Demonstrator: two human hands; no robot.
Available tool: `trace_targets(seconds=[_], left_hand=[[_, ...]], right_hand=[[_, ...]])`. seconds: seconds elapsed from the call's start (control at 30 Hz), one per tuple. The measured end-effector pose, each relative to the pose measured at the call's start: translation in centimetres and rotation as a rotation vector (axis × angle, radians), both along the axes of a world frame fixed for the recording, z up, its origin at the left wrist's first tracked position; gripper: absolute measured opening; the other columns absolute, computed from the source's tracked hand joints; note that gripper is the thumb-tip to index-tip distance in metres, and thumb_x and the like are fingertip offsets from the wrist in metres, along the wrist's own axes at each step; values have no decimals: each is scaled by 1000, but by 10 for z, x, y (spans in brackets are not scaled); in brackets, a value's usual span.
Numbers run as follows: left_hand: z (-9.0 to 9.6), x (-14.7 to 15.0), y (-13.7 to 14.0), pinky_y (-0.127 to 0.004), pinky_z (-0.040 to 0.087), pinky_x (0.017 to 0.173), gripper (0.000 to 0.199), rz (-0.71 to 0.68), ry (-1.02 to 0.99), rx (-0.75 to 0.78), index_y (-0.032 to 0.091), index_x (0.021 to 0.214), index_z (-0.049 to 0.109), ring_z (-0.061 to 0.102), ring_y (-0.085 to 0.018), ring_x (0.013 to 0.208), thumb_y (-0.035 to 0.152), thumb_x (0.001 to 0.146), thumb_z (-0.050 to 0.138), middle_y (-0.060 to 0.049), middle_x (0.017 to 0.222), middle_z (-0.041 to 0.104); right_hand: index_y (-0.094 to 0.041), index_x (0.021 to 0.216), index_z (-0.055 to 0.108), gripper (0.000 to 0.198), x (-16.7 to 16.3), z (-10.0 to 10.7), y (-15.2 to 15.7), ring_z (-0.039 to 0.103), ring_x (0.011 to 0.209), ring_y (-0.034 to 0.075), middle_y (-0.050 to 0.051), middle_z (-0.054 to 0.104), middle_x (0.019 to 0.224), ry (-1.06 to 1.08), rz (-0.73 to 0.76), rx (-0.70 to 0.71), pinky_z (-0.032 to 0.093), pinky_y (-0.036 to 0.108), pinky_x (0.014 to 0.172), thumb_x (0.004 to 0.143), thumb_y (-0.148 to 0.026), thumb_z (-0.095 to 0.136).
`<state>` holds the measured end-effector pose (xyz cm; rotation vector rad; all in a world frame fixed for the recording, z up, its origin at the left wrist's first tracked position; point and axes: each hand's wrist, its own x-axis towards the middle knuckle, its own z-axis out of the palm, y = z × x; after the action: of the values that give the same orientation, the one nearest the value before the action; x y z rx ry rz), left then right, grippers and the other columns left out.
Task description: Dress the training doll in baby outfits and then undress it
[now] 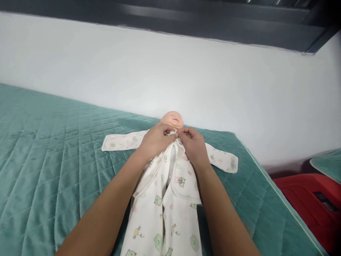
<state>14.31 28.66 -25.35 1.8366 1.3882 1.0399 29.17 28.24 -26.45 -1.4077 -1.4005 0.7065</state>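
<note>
A baby doll [172,118] lies on its back, its head toward the wall. It wears a white baby jacket [181,174] printed with green animals, sleeves spread to both sides, and matching trousers [160,227]. My left hand [157,139] pinches the jacket's collar edge just below the doll's chin. From the other side, my right hand [192,143] pinches the opposite collar edge, the fingertips of both hands nearly meeting. Below them the jacket front parts in a narrow gap. Whether a fastener sits between my fingers I cannot make out.
A green quilted cover [66,153] lies under the doll and reaches back to a white wall [170,74]. A dark frame [160,17] runs along the top. Beyond the cover's right edge stands a red plastic object [306,199], with another green pad [329,163] behind it.
</note>
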Motion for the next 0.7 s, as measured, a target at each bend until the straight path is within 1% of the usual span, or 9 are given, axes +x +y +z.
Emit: trace_targets(seconds=[0.07, 0.2, 0.33, 0.43, 0.57, 0.63, 0.7], left_hand=[[0, 1, 0, -33, 47, 85, 24, 4, 28, -24, 24, 97, 72, 61, -22, 98, 37, 79, 63, -5, 111, 66], [-2, 2, 1, -32, 45, 86, 19, 25, 49, -33, 24, 92, 70, 60, -20, 99, 30, 76, 62, -3, 110, 65], [-5, 3, 4, -32, 45, 84, 14, 54, 65, -17, 23, 87, 68, 61, -19, 93, 27, 75, 61, -2, 103, 67], [-5, 3, 4, -31, 45, 78, 12, 69, 60, 1, 21, 83, 68, 61, -18, 87, 28, 77, 60, -2, 97, 68], [-3, 1, 3, -28, 44, 74, 18, -2, -7, 18, 19, 76, 67, 62, -17, 81, 24, 84, 51, -1, 88, 70], [-2, -1, 2, -27, 43, 73, 20, -19, -72, 3, 19, 76, 66, 62, -16, 80, 22, 85, 49, -1, 84, 71], [-3, -2, 3, -27, 44, 73, 17, -5, -125, -4, 18, 80, 67, 63, -16, 81, 21, 85, 50, -1, 87, 72]], right_hand=[[-20, 78, 67, 12, -1, 1, -1, 60, 79, 16, -1, 68, 83, -12, 9, -3, 44, 28, 77, 77, -30, 60], [-20, 77, 67, 14, -1, 0, -1, 58, 72, 16, -1, 66, 77, -27, 3, -16, 43, 29, 72, 77, -33, 60], [-20, 77, 67, 13, -2, -1, -1, 58, 74, 16, -1, 66, 77, -17, -2, -11, 42, 28, 72, 77, -31, 60], [-20, 77, 67, 13, -1, -1, 0, 58, 75, 16, -1, 66, 78, -33, 18, -4, 42, 28, 73, 77, -31, 60], [-21, 82, 67, 17, 2, -2, 0, 57, 72, 15, -1, 65, 80, -26, 79, -45, 42, 28, 68, 75, -36, 65], [-21, 85, 67, 19, 4, -1, 0, 58, 73, 15, -1, 65, 83, -28, 112, -54, 42, 28, 68, 74, -36, 68], [-21, 85, 67, 19, 6, -1, 0, 60, 77, 16, 0, 66, 86, -42, 130, -48, 43, 28, 71, 74, -36, 68]])
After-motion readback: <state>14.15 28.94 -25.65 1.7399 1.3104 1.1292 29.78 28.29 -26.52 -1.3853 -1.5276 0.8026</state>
